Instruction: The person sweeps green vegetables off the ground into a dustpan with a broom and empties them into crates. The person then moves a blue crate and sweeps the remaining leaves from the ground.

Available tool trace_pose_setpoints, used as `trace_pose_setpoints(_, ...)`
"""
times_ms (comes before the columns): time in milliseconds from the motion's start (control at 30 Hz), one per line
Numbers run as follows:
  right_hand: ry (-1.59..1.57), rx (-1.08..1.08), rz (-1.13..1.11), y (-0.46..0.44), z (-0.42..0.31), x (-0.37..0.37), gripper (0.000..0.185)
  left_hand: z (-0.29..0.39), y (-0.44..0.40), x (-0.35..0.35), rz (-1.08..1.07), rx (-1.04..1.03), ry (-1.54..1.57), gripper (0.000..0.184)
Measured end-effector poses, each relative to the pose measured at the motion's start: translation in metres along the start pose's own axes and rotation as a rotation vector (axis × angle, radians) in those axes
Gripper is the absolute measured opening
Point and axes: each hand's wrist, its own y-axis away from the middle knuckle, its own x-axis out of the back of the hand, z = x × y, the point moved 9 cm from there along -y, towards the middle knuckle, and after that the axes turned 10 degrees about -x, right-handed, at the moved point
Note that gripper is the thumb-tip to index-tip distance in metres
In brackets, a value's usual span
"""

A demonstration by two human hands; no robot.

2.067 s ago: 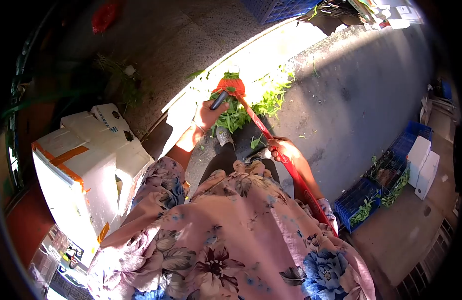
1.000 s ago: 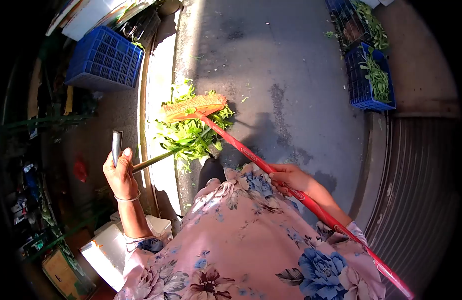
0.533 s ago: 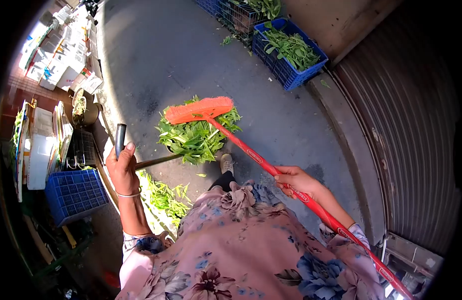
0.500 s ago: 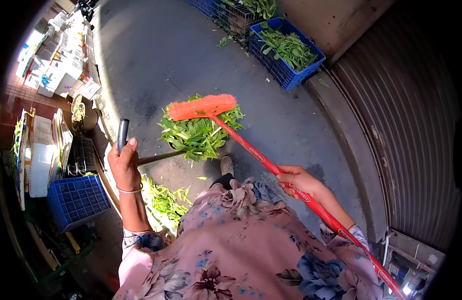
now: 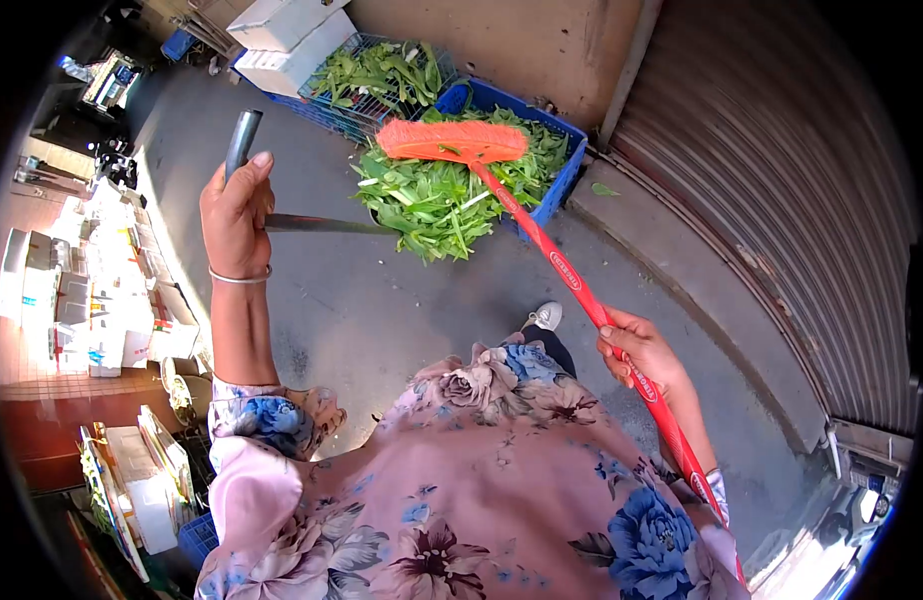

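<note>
My left hand (image 5: 237, 215) is closed around the dark handle of a dustpan (image 5: 327, 225), its grip end sticking up. The pan itself is hidden under a heap of cut leafy greens (image 5: 432, 205). In my right hand (image 5: 644, 352) is the red shaft of a broom (image 5: 554, 252). Its orange bristle head lies across the top of the heap. Behind and beside the heap stands a blue plastic crate (image 5: 574, 175) with more greens in it; the heap overlaps its near left side.
A wire basket of greens (image 5: 382, 75) and white foam boxes (image 5: 297, 45) stand left of the crate. At right, a raised kerb (image 5: 702, 310) runs along a roller shutter (image 5: 772, 190). More foam boxes (image 5: 102, 310) line the left side.
I have stepped forward and turned right. Dustpan, greens and broom have moved together from over the grey floor to the blue crate. Both hands keep their holds.
</note>
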Motion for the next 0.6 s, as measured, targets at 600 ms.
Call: trace_pose_setpoints(600,-0.526,-0.071,0.142,-0.196,-0.058,0.081,0.028,-0.307,-0.283,-0.289,-0.39,0.246,-0.06,0.024)
